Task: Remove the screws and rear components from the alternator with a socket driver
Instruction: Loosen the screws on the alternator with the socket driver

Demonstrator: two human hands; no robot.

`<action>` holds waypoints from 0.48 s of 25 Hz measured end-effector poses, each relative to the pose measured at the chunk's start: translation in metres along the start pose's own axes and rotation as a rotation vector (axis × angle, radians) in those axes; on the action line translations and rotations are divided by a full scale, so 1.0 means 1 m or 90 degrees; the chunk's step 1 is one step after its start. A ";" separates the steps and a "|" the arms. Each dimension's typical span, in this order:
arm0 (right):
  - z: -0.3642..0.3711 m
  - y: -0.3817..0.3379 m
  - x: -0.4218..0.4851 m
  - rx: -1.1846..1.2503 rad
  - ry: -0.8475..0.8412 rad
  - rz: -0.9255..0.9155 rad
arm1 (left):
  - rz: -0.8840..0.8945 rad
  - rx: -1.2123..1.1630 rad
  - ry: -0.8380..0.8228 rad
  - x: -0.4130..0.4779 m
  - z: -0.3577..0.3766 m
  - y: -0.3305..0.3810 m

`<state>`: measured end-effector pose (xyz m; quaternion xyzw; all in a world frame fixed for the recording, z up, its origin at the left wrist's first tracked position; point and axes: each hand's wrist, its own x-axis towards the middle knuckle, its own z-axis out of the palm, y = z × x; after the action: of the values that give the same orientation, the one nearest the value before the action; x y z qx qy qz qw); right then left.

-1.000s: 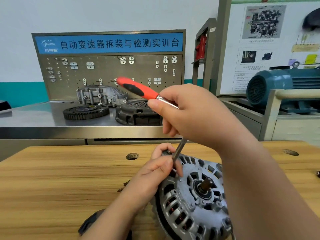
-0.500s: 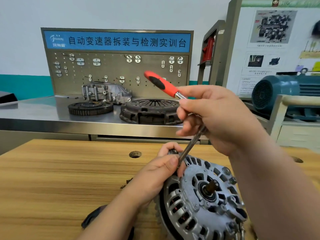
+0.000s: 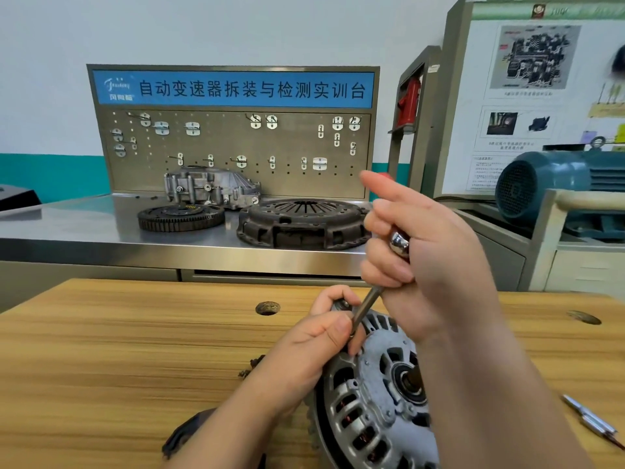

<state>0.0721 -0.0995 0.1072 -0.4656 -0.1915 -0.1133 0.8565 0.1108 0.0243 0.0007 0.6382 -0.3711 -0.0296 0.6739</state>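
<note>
The alternator (image 3: 372,407) sits at the lower middle of the frame, tipped up on the wooden table (image 3: 135,367), with its round gray face toward us. The left hand (image 3: 304,353) holds its top edge, with the fingers curled over the rim and the thumb just beside the tip of the socket driver (image 3: 367,304). The right hand (image 3: 429,252), higher up at the middle right, is wrapped round the driver's shiny head, with one finger pointing up. The driver's thin bar slants down to the alternator's top edge. Behind, on a metal bench (image 3: 84,231), lie a dark clutch cover (image 3: 301,221) and a toothed ring (image 3: 181,216). A small silver tool (image 3: 592,424) lies at the lower right.
</note>
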 end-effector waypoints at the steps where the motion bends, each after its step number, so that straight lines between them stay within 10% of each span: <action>1: -0.003 -0.003 0.003 -0.021 -0.060 0.025 | -0.002 0.003 0.000 0.000 0.000 0.000; 7: -0.008 -0.009 0.011 0.070 -0.299 0.142 | 0.009 0.032 0.003 0.000 -0.001 -0.001; 12: 0.002 0.010 -0.001 0.128 0.172 -0.085 | 0.014 0.002 0.015 0.002 -0.001 -0.007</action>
<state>0.0740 -0.0925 0.1003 -0.3445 -0.1156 -0.2116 0.9073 0.1158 0.0224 -0.0049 0.6355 -0.3701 -0.0143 0.6775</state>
